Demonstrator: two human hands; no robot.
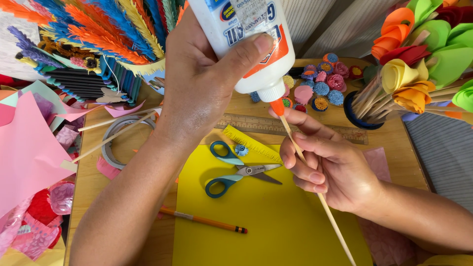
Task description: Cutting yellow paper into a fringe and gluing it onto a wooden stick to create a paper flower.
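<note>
**Glue bottle tipped onto the end of a wooden skewer**

Seen from above, the left hand [197, 83] is wrapped tight around a white glue bottle [249, 44], held upside down at 12 o'clock, its orange nozzle [277, 106] touching the top end of a thin wooden skewer [315, 187]. The right hand [330, 170], at 3 o'clock, pinches the skewer between closed fingers just below the nozzle; the stick runs down toward 5 o'clock.

Below the hands lies a yellow paper sheet [276, 221] on a wooden table [88, 187]. On the sheet rest teal-handled scissors [236, 170], with a fringed yellow paper strip [251, 144] just above them and a wooden ruler [295, 125] beyond. An orange pencil [202, 219] lies at 7 o'clock. Small rolled paper flowers [322, 81] cluster at 1 o'clock, larger paper blooms [419, 54] at 2 o'clock.

To do this well, a gentle squeeze seems best, keeping the nozzle against the tip and the skewer steady, so that glue does not run onto the fingers.
</note>
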